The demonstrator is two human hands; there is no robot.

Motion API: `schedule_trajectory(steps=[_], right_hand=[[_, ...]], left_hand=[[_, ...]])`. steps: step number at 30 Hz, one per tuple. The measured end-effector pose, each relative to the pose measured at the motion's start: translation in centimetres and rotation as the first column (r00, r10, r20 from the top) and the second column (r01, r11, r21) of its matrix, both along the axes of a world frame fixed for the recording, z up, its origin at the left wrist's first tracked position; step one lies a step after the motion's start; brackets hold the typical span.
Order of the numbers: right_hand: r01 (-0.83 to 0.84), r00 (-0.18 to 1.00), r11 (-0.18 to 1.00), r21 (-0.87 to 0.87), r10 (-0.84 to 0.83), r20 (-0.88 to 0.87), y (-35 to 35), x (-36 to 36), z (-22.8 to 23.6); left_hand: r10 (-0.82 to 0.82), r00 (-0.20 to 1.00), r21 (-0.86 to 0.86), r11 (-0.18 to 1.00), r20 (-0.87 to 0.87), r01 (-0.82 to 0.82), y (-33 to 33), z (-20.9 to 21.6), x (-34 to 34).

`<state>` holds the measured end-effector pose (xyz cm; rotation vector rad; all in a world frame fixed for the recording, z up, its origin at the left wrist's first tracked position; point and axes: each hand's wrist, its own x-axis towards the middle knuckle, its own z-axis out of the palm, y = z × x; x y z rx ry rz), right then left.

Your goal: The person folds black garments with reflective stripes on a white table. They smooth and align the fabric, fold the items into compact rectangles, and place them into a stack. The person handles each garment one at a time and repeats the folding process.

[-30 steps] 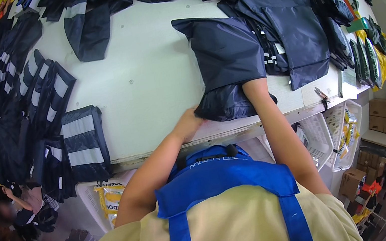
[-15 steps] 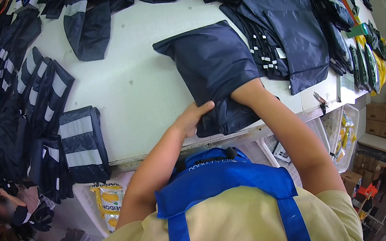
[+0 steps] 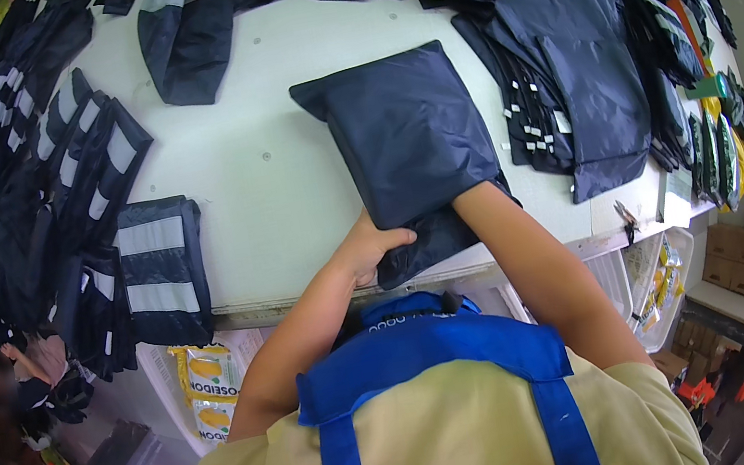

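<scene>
A folded dark navy garment (image 3: 409, 129) of smooth, thin fabric lies near the front edge of the white table, its lower flap hanging toward me. My left hand (image 3: 374, 247) grips its lower left edge, thumb on top and the other fingers partly hidden beneath. From the lower right, my right hand (image 3: 480, 198) reaches inside the folded layers. Its fingers are covered by the fabric, so their grip is hidden.
A folded navy piece with grey bands (image 3: 154, 257) lies at the left edge beside banded stacks (image 3: 79, 162). Dark garments (image 3: 598, 90) pile at right, near small scissors (image 3: 626, 217). Below the table (image 3: 262, 211) are a basket of yellow packets (image 3: 210, 375) and white crates (image 3: 662, 284).
The garment's top fold now lies flatter and squarer. Both hands have shifted slightly, with my right hand still inside the layers. The whole view has tilted a little.
</scene>
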<state>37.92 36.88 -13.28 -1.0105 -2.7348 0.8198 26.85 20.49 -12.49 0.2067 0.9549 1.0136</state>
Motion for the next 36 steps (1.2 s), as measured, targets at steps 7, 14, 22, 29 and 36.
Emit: schedule_trajectory(steps=[7,14,22,29,36], right_hand=[[0.056,0.998,0.998,0.023,-0.055,-0.022,-1.0,-1.8,-0.7],[-0.214,0.971,0.848,-0.484,0.239,-0.011,-7.0,5.3,8.7],[0.521,0.691,0.258,-0.814,-0.687,0.225,-8.7,12.2,1.5],[0.666,0.695,0.578,-0.471,-0.710,0.113,-8.7,10.3,1.6],[0.059,0.996,0.457,-0.887,-0.084,0.023,-14.4,10.2,4.6]], left_hand=[[-0.165,0.946,0.045,0.982,-0.279,0.184,1.0,1.8,-3.4],[-0.159,0.970,0.042,0.985,-0.182,0.169,-1.1,0.4,-6.0],[-0.245,0.957,-0.027,0.969,-0.152,0.244,-5.3,0.9,-5.1],[-0.152,0.983,-0.049,0.988,-0.100,0.148,-5.8,2.5,-6.3],[0.227,0.966,0.077,0.973,-0.123,-0.219,-0.7,1.5,-9.7]])
